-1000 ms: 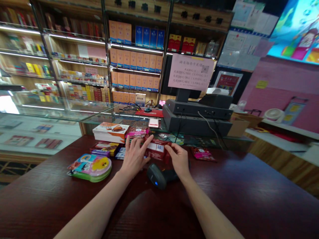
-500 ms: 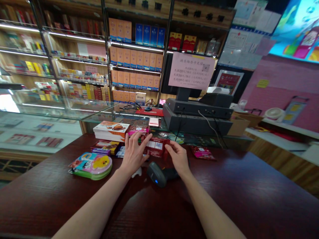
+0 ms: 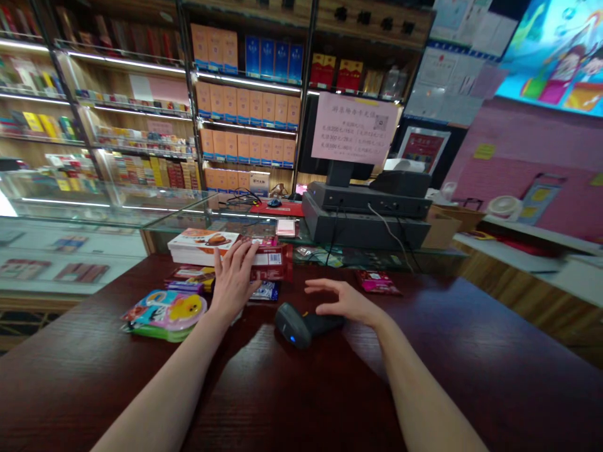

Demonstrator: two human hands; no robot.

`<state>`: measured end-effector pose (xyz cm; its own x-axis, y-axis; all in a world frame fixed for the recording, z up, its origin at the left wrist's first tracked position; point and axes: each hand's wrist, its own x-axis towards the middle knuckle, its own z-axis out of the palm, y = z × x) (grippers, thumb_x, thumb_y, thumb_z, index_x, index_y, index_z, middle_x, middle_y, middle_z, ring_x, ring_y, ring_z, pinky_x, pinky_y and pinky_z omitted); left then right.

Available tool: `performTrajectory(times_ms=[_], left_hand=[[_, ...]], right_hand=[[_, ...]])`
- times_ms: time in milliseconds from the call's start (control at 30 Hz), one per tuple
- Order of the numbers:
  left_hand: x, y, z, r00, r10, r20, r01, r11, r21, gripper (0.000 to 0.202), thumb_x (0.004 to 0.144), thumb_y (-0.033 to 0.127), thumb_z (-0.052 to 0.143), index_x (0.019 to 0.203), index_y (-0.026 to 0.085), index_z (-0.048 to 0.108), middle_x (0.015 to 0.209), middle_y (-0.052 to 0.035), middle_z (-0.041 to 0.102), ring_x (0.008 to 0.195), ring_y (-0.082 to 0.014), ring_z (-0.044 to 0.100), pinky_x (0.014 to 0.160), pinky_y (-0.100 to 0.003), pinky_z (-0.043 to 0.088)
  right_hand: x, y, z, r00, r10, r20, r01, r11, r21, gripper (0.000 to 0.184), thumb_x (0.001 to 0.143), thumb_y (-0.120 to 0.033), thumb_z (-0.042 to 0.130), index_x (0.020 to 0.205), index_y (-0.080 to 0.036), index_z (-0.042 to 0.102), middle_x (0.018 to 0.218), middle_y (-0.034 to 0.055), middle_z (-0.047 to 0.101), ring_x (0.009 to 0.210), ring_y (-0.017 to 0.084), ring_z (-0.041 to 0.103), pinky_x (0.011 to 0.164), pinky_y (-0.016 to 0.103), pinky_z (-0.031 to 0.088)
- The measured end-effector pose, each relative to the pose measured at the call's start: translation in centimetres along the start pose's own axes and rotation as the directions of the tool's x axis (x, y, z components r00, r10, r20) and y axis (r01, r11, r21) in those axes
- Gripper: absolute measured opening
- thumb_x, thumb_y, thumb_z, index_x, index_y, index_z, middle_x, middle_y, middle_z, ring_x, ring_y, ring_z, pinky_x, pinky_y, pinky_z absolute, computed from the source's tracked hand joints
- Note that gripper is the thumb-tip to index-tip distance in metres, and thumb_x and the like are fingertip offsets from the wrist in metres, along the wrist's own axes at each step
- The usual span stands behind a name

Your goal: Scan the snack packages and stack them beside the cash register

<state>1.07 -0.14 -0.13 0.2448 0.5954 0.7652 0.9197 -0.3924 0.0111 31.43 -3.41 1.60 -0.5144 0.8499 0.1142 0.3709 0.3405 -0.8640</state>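
The left hand (image 3: 232, 280) is spread with its fingertips over the end of a red packet (image 3: 272, 263), though whether the thumb closes behind it to make a real grip is hidden, so I cannot tell if the packet is held or only pressed. The packet sits on the wooden counter (image 3: 292, 402) against a white box (image 3: 202, 247) with an orange picture on it, its barcode side facing up. The right hand (image 3: 346, 300) is open and empty, fingers loosely curved and hovering just beyond a black barcode scanner (image 3: 294, 325), not touching it. A pink packet (image 3: 377, 284) lies further right, and a small blue packet (image 3: 264, 290) lies just below the red one. A round, colourful duck book (image 3: 164, 315) lies to the left of the left hand. With packets this light, a firm hold at one end seems best, leaving the barcode uncovered and steady.
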Motion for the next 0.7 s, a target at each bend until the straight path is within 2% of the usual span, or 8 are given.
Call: performTrajectory(times_ms=[100,167,333,467,533,600,667,700], left_hand=[[0.0,-0.4,0.0,1.000,0.000,-0.003,0.000,1.000,0.008,0.089,0.080,0.028,0.073,0.156,0.020,0.028,0.152,-0.0140,0.046,0.145,-0.0343,0.034,0.124,-0.062,0.003],[0.0,-0.5,-0.1,1.000,-0.007,-0.005,0.007,1.000,0.008,0.089,0.080,0.028,0.073,0.156,0.021,0.028,0.152,-0.0137,0.046,0.145,-0.0347,0.034,0.124,-0.062,0.004],[0.0,-0.5,-0.2,0.999,-0.036,-0.001,0.036,0.999,-0.001,0.089,0.079,0.026,0.073,0.156,0.022,0.029,0.151,-0.0135,0.048,0.144,-0.0353,0.035,0.124,-0.063,0.006],[0.1,-0.6,-0.1,0.999,-0.047,0.001,0.047,0.999,-0.004,0.090,0.076,0.024,0.074,0.155,0.021,0.031,0.150,-0.0136,0.048,0.144,-0.0351,0.035,0.124,-0.063,0.005],[0.1,-0.7,0.0,0.999,-0.046,0.002,0.046,0.999,-0.002,0.091,0.075,0.024,0.075,0.155,0.020,0.032,0.150,-0.0136,0.049,0.144,-0.0350,0.035,0.124,-0.062,0.004],[0.0,-0.8,0.1,0.999,-0.041,0.002,0.041,0.999,-0.002,0.091,0.075,0.025,0.075,0.155,0.020,0.032,0.150,-0.0133,0.048,0.144,-0.0349,0.035,0.125,-0.062,0.004],[0.0,-0.9,0.1,0.999,-0.041,0.001,0.041,0.999,-0.005,0.091,0.076,0.024,0.074,0.155,0.020,0.031,0.151,-0.0130,0.048,0.144,-0.0348,0.035,0.125,-0.062,0.004],[0.0,-0.9,0.1,0.999,-0.042,0.001,0.042,0.999,-0.006,0.091,0.076,0.024,0.074,0.156,0.020,0.031,0.151,-0.0129,0.048,0.144,-0.0348,0.034,0.125,-0.062,0.004]], right_hand=[[-0.5,-0.2,-0.2,0.982,0.070,0.178,-0.054,0.994,-0.094,0.083,0.070,-0.035,0.084,0.145,-0.024,0.051,0.141,0.0093,0.062,0.132,0.029,0.055,0.116,0.047,0.034],[-0.4,0.0,0.2,0.965,0.121,0.234,-0.077,0.979,-0.191,0.090,0.067,-0.035,0.085,0.149,-0.024,0.047,0.143,0.0105,0.060,0.132,0.031,0.054,0.118,0.050,0.030],[0.3,0.8,1.7,0.961,0.174,0.214,-0.061,0.891,-0.450,0.092,0.064,-0.033,0.084,0.148,-0.029,0.048,0.139,0.0087,0.061,0.136,0.033,0.048,0.121,0.062,0.002],[0.4,0.7,1.9,0.970,0.155,0.189,-0.059,0.899,-0.434,0.079,0.068,-0.029,0.081,0.142,-0.031,0.054,0.122,0.0045,0.070,0.124,0.029,0.059,0.120,0.062,-0.003],[0.4,0.4,1.9,0.980,0.109,0.166,-0.037,0.921,-0.388,0.073,0.068,-0.026,0.081,0.137,-0.030,0.058,0.118,0.0031,0.072,0.120,0.029,0.062,0.121,0.061,0.002],[0.4,0.2,1.8,0.991,0.049,0.123,-0.007,0.945,-0.327,0.069,0.068,-0.024,0.081,0.133,-0.029,0.061,0.120,0.0037,0.072,0.117,0.029,0.063,0.120,0.057,0.019],[0.3,-0.1,1.7,0.997,0.001,0.074,0.019,0.966,-0.259,0.066,0.069,-0.022,0.080,0.133,-0.027,0.061,0.123,0.0053,0.071,0.115,0.028,0.064,0.110,0.048,0.038],[0.3,-0.1,1.7,0.999,-0.017,0.048,0.028,0.973,-0.228,0.067,0.070,-0.021,0.079,0.134,-0.026,0.060,0.123,0.0057,0.070,0.115,0.028,0.064,0.105,0.044,0.043]])
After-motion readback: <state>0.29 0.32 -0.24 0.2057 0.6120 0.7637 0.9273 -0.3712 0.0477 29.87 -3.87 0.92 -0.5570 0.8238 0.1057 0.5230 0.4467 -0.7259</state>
